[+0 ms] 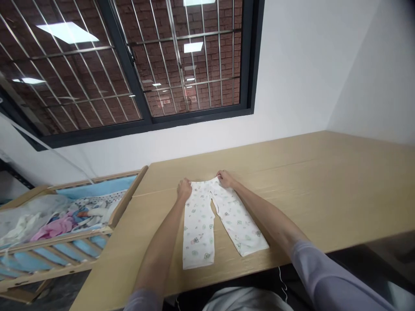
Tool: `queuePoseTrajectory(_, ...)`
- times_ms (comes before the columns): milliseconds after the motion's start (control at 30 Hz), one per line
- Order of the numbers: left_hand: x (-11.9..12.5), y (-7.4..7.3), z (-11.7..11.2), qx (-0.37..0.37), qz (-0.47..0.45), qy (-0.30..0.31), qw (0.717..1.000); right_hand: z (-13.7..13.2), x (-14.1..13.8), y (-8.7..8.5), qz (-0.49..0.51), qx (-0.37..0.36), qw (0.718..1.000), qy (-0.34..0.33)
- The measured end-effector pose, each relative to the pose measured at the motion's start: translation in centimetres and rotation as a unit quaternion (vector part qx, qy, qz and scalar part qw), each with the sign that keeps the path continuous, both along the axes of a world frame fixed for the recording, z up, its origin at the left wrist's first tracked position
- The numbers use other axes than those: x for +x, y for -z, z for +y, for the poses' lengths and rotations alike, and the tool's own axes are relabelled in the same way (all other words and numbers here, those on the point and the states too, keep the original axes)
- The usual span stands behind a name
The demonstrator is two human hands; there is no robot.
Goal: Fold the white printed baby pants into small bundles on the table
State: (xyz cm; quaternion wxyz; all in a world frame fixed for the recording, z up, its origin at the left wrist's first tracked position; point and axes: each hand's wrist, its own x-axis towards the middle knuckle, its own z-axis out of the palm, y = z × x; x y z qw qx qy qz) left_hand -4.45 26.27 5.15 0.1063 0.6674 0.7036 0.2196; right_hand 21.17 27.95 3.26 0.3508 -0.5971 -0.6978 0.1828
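Head-worn view, directed forward and down across counter (pixel 324 190), left hand (pixel 184 190) and right hand (pixel 226 178) framed near, window (pixel 147 82) beyond

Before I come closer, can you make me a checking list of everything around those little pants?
Surface: light-brown tabletop with faint lines across it.
Job's things: white printed pants, laid out with the legs apart.
Clutter: wooden crib at the left, holding pink cloth and other fabrics.
Grip: left hand and right hand each pinch a top corner of the pants.
Cables: thin white cord past the near edge; cannot tell whether it is a cable.
Surroundings: white wall, barred window, bricks behind it.
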Motion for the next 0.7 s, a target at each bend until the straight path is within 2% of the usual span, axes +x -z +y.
queuePoseTrajectory(100, 0.3, 0.8, -0.4, -0.005, 0.004, -0.030, 1.000, 0.7, 0.0, 1.5, 0.021, -0.013, 1.000, 0.003)
queuePoseTrajectory(167, 0.6, 0.5, -1.0, 0.001, 0.005, -0.051, 0.999, 1.1, 0.3, 2.2, 0.043, -0.025, 0.999, 0.003)
queuePoseTrajectory(267, 1.3, -1.1, -2.1, 0.016, 0.007, -0.067, 0.998, 1.8, 1.4, 2.7, 0.087, -0.044, 0.995, 0.002)
queuePoseTrajectory(367, 2.8, -2.9, -4.5, 0.022, 0.006, -0.009, 1.000, 2.2, 2.9, 2.9, 0.132, -0.064, 0.989, 0.000)
queuePoseTrajectory(433, 4.5, -3.7, -7.4, 0.007, 0.002, 0.070, 0.998, 2.5, 3.7, 2.9, 0.155, -0.080, 0.985, -0.010)
queuePoseTrajectory(500, 6.8, -3.8, -11.5, -0.031, -0.003, 0.156, 0.987, 2.6, 4.0, 2.9, 0.172, -0.093, 0.980, -0.020)
queuePoseTrajectory(633, 12.1, -2.5, -20.5, -0.109, 0.008, 0.311, 0.944, 2.7, 3.8, 2.7, 0.184, -0.109, 0.976, -0.031)
queuePoseTrajectory(700, 14.4, -1.6, -23.6, -0.107, 0.041, 0.345, 0.931, 2.5, 3.7, 2.5, 0.179, -0.116, 0.976, -0.037)
